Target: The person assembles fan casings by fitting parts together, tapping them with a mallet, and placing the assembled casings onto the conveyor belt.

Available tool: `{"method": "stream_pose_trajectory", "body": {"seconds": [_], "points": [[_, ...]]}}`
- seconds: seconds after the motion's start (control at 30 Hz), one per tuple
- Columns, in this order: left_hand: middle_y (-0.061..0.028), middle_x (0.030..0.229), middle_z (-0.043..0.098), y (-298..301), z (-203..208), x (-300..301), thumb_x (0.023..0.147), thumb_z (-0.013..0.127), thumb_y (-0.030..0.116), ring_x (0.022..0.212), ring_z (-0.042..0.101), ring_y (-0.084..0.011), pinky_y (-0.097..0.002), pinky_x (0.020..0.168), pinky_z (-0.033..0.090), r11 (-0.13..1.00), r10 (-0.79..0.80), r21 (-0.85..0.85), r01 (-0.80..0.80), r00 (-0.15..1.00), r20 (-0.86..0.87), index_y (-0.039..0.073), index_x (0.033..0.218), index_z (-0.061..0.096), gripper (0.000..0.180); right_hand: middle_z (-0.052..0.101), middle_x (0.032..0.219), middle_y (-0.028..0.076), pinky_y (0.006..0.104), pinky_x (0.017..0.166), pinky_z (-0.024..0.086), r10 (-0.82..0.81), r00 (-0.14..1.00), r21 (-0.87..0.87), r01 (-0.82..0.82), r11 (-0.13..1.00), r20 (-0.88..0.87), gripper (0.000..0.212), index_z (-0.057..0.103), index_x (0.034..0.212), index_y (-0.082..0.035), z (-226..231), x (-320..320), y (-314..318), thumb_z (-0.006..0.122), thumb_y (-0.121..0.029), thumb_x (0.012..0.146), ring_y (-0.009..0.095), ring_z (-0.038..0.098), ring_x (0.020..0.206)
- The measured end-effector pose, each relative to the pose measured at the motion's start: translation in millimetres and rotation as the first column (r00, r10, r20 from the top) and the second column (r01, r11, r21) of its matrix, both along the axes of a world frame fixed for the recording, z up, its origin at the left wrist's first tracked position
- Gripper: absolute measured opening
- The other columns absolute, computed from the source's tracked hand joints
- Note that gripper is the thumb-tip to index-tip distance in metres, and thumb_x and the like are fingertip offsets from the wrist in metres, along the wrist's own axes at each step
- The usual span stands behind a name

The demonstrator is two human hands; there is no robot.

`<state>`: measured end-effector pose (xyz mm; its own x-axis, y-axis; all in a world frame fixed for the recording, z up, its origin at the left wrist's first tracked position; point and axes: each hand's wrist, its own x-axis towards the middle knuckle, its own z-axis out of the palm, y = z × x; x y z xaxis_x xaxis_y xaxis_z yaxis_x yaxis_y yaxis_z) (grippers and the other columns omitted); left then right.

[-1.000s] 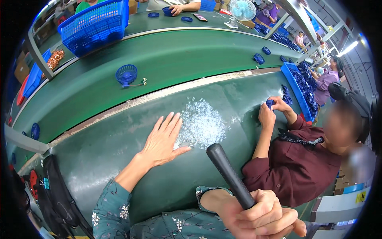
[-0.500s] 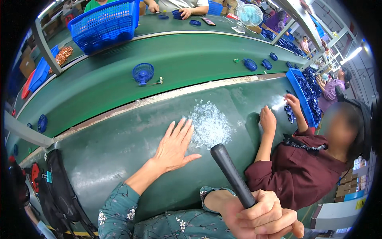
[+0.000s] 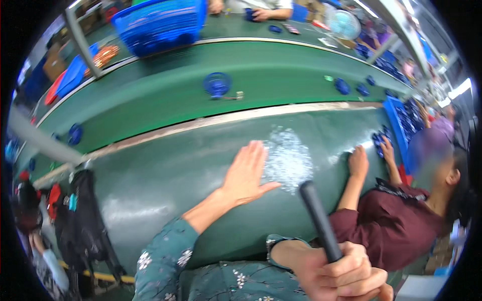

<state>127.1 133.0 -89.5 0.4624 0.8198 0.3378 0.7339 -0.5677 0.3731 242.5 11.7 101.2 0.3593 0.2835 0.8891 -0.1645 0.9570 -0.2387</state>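
Observation:
My left hand (image 3: 244, 173) lies flat on the green worktable, fingers stretched out and thumb to the side, at the left edge of a pile of small clear plastic pieces (image 3: 287, 161). In the lower right, my right hand (image 3: 346, 275) is wrapped round a black rod-shaped handle (image 3: 320, 220). The handle tilts up and left, its rounded end close to the near side of the pile. What lies below my right fist is hidden.
At right a co-worker in a maroon shirt (image 3: 386, 226) reaches to blue parts (image 3: 379, 143) beside a blue tray (image 3: 396, 118). Beyond the table edge runs a green belt (image 3: 281, 75) with a blue fan part (image 3: 217, 85). A blue basket (image 3: 158, 27) stands beyond; black bags (image 3: 90, 220) hang left.
The whole view has shifted, so the scene sits further right and is blurred. My left hand stays beside the pile, its fingers closer together. My right hand keeps hold of the black handle.

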Motion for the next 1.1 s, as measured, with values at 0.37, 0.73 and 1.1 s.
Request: {"method": "stream_pose_trajectory", "body": {"seconds": [0.37, 0.73, 1.1], "points": [[-0.0266, 0.157, 0.012, -24.6, 12.2, -1.5, 0.09, 0.052, 0.059, 0.146, 0.009, -0.0424, -0.0611, 0.115, 0.01, 0.997, 0.08, -0.004, -0.082, 0.97, 0.23, -0.003, 0.15, 0.018, 0.092, 0.032, 0.06, 0.0, 0.025, 0.035, 0.033, 0.189, 0.956, 0.229, -0.136, 0.964, -0.226, 0.027, 0.046, 0.096, -0.001, 16.1, -18.8, 16.0, 0.032, -0.023, 0.103, 0.009, 0.028, 0.037], [-0.0315, 0.152, 0.019, -11.9, 8.7, 21.3, 0.094, 0.055, 0.042, 0.144, 0.016, -0.0445, -0.057, 0.115, 0.014, 0.992, 0.129, -0.046, -0.12, 0.919, 0.373, -0.009, 0.143, 0.027, 0.076, 0.033, 0.064, 0.0, 0.0213, 0.034, 0.029, 0.095, 0.974, 0.213, -0.05, 0.976, -0.207, 0.024, 0.045, 0.116, -0.003, 12.0, -25.4, 16.9, 0.033, -0.018, 0.103, 0.007, 0.026, 0.038], [-0.0231, 0.129, 0.051, -74.8, 28.7, -123.0, 0.072, 0.057, -0.004, 0.118, 0.051, -0.0383, -0.0459, 0.097, 0.043, 0.934, 0.331, 0.147, -0.325, 0.943, -0.02, -0.006, 0.113, 0.058, 0.041, 0.032, 0.065, 0.0, 0.024, 0.034, 0.029, 0.078, 0.972, 0.176, -0.039, 0.984, -0.223, 0.035, 0.044, 0.134, -0.009, 15.7, -14.0, 21.1, 0.034, -0.013, 0.101, 0.009, 0.025, 0.037]]}}
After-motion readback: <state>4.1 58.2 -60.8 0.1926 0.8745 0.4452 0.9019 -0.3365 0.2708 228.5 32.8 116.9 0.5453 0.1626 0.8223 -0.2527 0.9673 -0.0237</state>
